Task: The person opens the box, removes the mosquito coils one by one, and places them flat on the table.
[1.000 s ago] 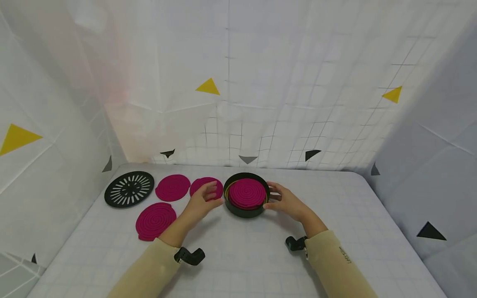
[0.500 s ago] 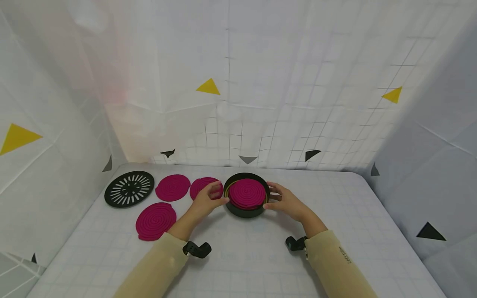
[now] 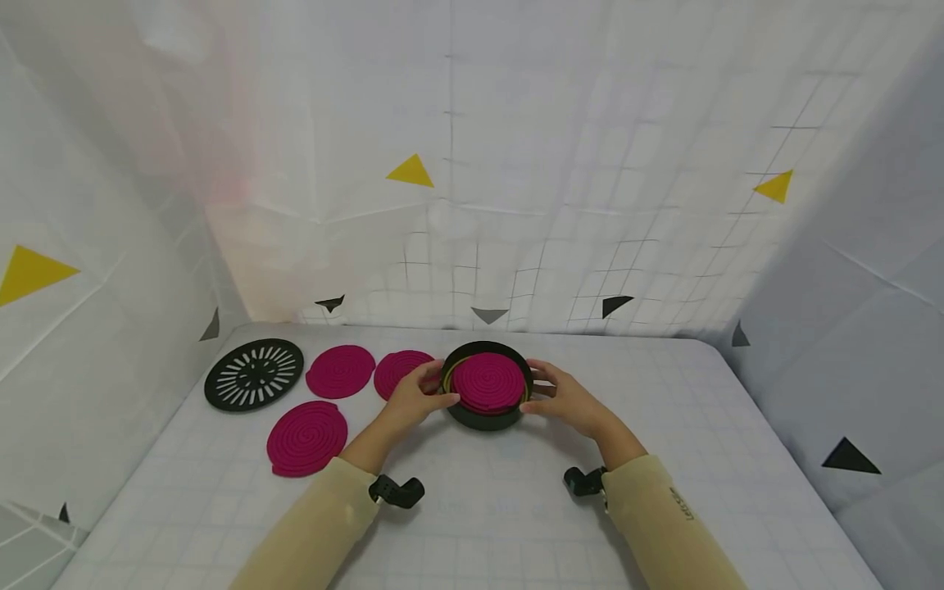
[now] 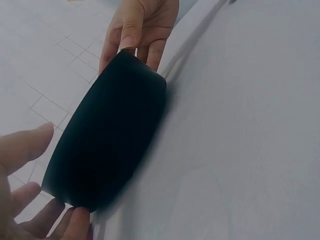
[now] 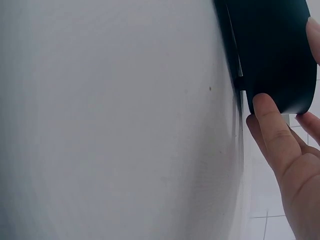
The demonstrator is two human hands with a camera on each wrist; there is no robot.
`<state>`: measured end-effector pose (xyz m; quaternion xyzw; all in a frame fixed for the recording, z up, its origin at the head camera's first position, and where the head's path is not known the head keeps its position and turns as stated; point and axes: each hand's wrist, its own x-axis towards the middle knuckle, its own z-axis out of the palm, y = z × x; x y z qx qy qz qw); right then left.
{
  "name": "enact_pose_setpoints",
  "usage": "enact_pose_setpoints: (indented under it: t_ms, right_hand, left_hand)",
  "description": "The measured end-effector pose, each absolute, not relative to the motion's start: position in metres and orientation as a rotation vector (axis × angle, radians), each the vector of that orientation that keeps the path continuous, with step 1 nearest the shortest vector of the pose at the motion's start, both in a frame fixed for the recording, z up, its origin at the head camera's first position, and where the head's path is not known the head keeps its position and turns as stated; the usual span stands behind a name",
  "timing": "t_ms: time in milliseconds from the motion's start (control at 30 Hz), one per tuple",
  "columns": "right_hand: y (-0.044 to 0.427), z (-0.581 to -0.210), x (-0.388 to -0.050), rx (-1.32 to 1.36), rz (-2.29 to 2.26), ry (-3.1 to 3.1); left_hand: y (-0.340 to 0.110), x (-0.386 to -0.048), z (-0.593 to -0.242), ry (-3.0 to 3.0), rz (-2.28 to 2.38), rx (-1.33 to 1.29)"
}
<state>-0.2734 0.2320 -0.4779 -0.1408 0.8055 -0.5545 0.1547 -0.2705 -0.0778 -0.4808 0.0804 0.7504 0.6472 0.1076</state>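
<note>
A round black mosquito coil box (image 3: 483, 420) stands on the table with magenta mosquito coils (image 3: 488, 383) inside and a yellowish inner edge. My right hand (image 3: 568, 400) holds its right side, fingers behind and thumb at the near side. My left hand (image 3: 413, 401) is at the opposite side. In the left wrist view, its fingertips (image 4: 77, 220) touch the dark wall of the box (image 4: 107, 130), while the thumb (image 4: 30, 145) is apart from it. The right wrist view shows the right fingers (image 5: 272, 125) against the wall.
Three loose magenta coils lie left of the box: a far-left coil (image 3: 341, 371), a nearer coil (image 3: 306, 438) and one partly behind my left hand, a half-hidden coil (image 3: 398, 369). A black slotted disc (image 3: 254, 375) lies at the table's left. White cloth walls (image 3: 516, 205) surround the table.
My left hand has moved right, from beside the box up to its left side, covering less of the coil behind it. The right hand and the box stay put.
</note>
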Motion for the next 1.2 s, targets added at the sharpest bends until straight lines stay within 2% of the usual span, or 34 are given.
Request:
enact_pose_setpoints:
  t_ms: [1200]
  right_hand:
    - [0.2329, -0.4757, -0.2782, -0.396, -1.541, 2.329]
  left_hand:
    - [-0.0754, -0.2733, -0.4807, 2.281, 1.807, 0.311]
